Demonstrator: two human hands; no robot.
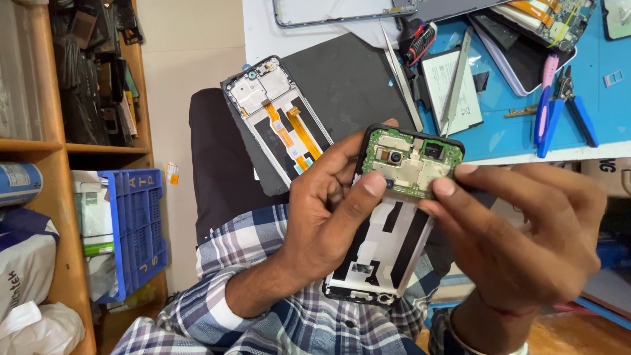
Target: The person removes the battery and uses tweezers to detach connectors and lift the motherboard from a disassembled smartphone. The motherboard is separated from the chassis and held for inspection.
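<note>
I hold an opened phone body point(388, 236) over my lap, back cover off, with a green circuit board point(411, 161) and its camera at the top end. My left hand point(325, 210) grips the phone's left side, thumb pressed on the board's lower edge. My right hand point(513, 230) grips the right side, thumb and forefinger pinching the board's lower right corner. A second opened phone frame point(279, 118) with orange flex cables lies on a black mat point(348, 79) at the table's edge, just above my left hand.
On the blue work mat point(611, 112) lie tweezers point(401, 75), a battery point(453, 89), blue-handled pliers point(565, 108), a pink-and-blue tool point(545, 105) and another opened phone point(526, 33). A wooden shelf point(39, 144) with parts and a blue crate point(135, 230) stand on the left.
</note>
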